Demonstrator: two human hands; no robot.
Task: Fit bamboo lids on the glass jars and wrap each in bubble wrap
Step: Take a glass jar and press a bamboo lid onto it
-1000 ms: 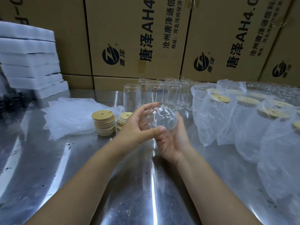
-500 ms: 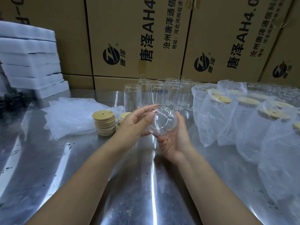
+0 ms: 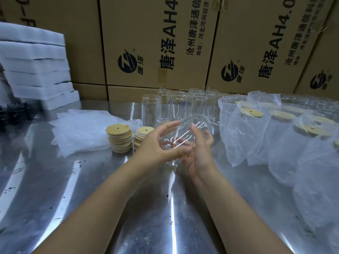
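A clear glass jar [image 3: 190, 128] is held in the air above the steel desk [image 3: 165, 208], just over the middle of the view and tilted well off upright. Its wall is colourless and crossed by bright streaks of reflection, so the fingers behind it show through. The left hand [image 3: 157, 145] curls round it from nine o'clock, its fingers [image 3: 169, 125] arched over the top and the thumb pressed in below. The right hand [image 3: 200, 151] cups it from three o'clock, thumb on the near wall and the other fingers bent behind the glass. Both hands have hold of the jar

At nine o'clock from the jar stand two stacks of bamboo lids [image 3: 120, 138], round, pale, each top one with a small hole; a heap of bubble wrap [image 3: 82, 129] lies just past them. At twelve o'clock a cluster of empty jars [image 3: 183, 105] stands upright. At three o'clock are wrapped jars [image 3: 256, 129] with lids on

The cartons [image 3: 157, 43] along the back carry a round dark logo, large print 唐泽AH4.0, and smaller lines reading 沧州唐泽通信 and 地址:河北河间经济, cut off at the top edge. White foam slabs [image 3: 34, 70] are piled at ten o'clock
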